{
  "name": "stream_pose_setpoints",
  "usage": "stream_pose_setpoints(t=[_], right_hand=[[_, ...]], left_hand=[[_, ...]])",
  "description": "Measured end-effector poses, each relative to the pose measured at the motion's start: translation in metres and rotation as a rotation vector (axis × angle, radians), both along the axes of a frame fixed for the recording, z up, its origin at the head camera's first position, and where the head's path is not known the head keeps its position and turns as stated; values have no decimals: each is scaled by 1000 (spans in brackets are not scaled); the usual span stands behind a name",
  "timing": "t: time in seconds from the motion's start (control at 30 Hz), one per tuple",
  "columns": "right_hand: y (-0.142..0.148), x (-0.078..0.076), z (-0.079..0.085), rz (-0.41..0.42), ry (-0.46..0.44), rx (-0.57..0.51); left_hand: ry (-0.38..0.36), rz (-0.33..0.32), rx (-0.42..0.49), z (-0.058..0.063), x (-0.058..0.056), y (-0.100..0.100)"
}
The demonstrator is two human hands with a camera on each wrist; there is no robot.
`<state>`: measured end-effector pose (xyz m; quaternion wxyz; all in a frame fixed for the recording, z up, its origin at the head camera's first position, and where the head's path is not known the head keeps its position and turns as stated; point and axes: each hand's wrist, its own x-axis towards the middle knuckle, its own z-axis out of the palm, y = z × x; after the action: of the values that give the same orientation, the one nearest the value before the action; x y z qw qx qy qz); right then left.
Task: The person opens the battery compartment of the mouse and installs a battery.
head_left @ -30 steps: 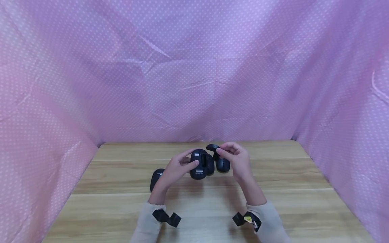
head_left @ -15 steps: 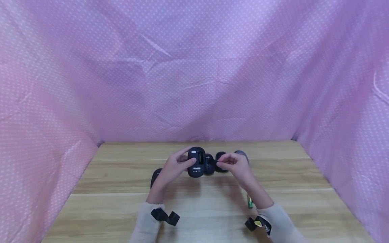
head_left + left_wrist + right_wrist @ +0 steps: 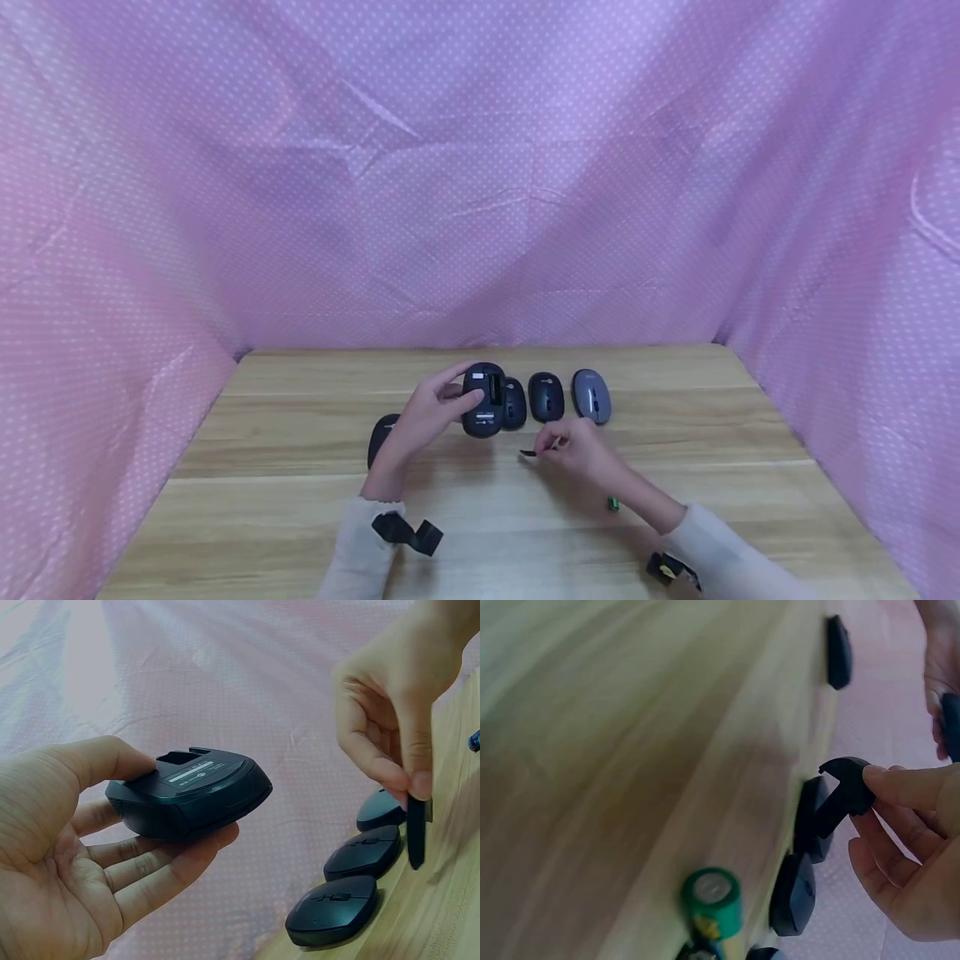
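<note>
My left hand [image 3: 435, 412] holds a black computer mouse [image 3: 482, 400] above the table, its underside facing up with the thumb on it. An uncovered battery slot and a white label show on that underside. Lower and to the right, my right hand [image 3: 577, 450] pinches a small black battery cover [image 3: 846, 796] between thumb and fingers. In the right wrist view the cover has a rounded end and a narrower tongue. A green battery [image 3: 613, 503] lies on the table near my right forearm, partly hidden by it.
Behind the hands, two black mice [image 3: 546, 397] and a grey mouse [image 3: 592, 396] stand in a row on the wooden table [image 3: 300, 517]. Another black mouse [image 3: 381, 437] is partly behind my left wrist. A pink dotted cloth [image 3: 480, 208] hangs around the table's back and sides.
My right hand has moved with the battery cover away from the held mouse, down toward the table's front. The mice behind it have come into sight. The left hand has barely moved.
</note>
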<state>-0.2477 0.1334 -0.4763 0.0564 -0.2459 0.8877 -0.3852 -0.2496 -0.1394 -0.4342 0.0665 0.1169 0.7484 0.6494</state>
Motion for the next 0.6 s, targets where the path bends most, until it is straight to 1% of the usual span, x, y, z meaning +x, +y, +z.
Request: stream_pose_setpoints(t=[0.13,0.37,0.6], right_hand=[[0,5,-4,28,59,72],[2,8,-12,101,110,81],[1,11,-11,147,163,148]], left_hand=[[5,-6,-6,-1,0,0],[8,-22,-15,-5,-1,2],[9,-14,-27,-4,-1,2]])
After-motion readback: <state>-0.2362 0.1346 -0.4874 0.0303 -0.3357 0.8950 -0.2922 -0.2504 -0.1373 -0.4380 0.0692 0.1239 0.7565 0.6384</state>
